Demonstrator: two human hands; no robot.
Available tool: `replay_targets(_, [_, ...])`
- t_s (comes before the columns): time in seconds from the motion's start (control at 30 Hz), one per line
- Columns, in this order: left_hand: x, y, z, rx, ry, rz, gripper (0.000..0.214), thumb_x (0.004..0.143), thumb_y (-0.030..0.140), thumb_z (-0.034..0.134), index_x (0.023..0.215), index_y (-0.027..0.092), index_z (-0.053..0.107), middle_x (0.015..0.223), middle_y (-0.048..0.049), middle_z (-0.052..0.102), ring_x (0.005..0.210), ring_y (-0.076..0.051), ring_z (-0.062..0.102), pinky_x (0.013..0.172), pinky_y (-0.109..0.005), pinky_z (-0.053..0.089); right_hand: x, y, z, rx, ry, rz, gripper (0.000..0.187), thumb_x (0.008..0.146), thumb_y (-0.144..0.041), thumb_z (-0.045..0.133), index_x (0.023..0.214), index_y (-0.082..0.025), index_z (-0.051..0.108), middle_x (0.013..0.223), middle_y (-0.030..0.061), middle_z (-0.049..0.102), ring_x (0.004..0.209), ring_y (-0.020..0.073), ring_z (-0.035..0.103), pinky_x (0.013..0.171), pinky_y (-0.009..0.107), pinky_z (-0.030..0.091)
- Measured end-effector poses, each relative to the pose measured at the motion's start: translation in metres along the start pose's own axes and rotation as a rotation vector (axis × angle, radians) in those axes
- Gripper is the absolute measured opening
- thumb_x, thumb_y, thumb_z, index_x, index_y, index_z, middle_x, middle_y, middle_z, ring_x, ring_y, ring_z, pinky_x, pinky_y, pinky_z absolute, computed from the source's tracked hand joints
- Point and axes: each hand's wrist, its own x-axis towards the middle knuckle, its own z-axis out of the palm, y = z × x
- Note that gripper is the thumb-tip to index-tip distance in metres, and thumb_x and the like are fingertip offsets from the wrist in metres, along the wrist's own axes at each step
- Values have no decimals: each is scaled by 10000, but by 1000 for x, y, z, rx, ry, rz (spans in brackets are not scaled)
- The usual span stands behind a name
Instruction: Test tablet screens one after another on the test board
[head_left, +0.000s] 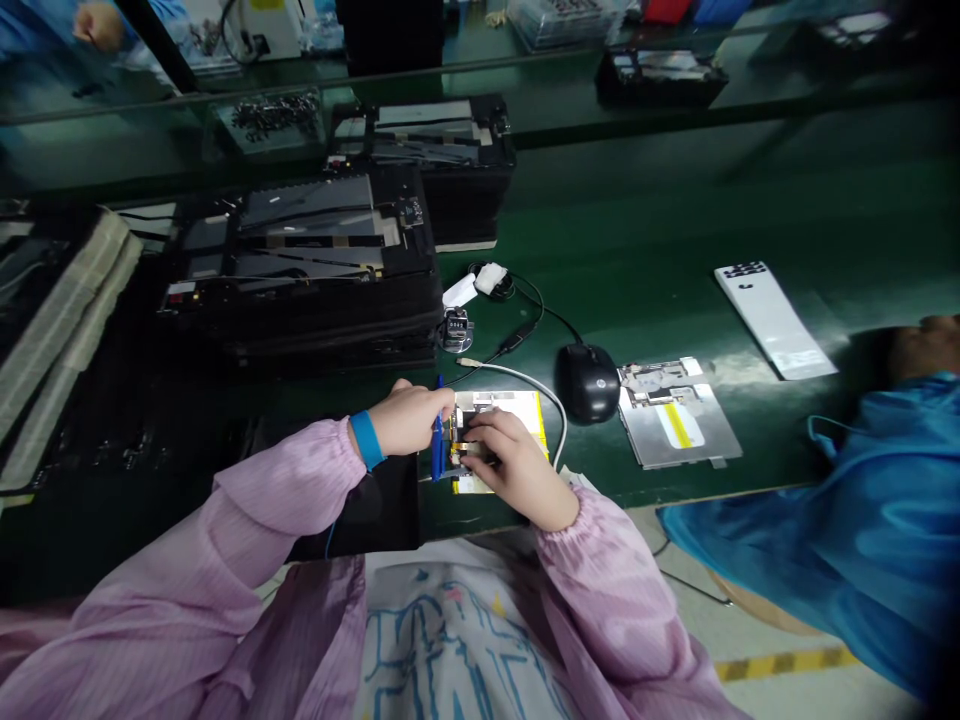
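My left hand [409,417], with a blue band at the wrist, is closed at the fingertips around a slim blue tool [437,448]; its exact kind does not show. Beside it lies a flat battery pack [532,408] with yellow edges, partly under my right hand [517,462]. The curled thumb and fingers of that hand grip a small circuit board [457,437] on the pack's left side. My fingers hide much of the board. A white cable [553,395] curves around the pack's right side.
A black mouse [589,383] and a metal panel [712,440] lie to the right, before a white strip [776,320]. Stacked black device parts [330,300] stand back left, near a small counter [456,328]. A co-worker's blue sleeve [877,470] is at far right.
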Motion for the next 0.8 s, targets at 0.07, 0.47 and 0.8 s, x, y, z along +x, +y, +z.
replay_targets(0.07, [0, 0, 0, -9, 1, 11, 145, 718, 83, 519, 789, 199, 469, 737, 14, 636, 737, -192, 599, 781, -330, 305, 0, 0, 0, 5, -5, 5, 163, 839, -189, 618, 991, -197, 557, 1034, 109, 584, 985, 252, 539, 855, 445, 491])
replay_targets(0.47, [-2, 1, -4, -43, -3, 59, 148, 714, 78, 532, 775, 194, 464, 747, 23, 627, 739, -170, 580, 789, -317, 296, 0, 0, -1, 38, -26, -1, 146, 864, -186, 585, 1006, -197, 550, 1124, 125, 559, 1074, 249, 526, 915, 456, 487])
replay_targets(0.8, [-3, 4, -7, -5, -32, 66, 124, 730, 71, 528, 756, 183, 483, 727, 1, 606, 743, -182, 563, 784, -331, 295, 1, 3, 0, 50, -30, -15, 171, 855, -196, 603, 1020, -204, 559, 1125, 123, 571, 1076, 253, 544, 950, 503, 472])
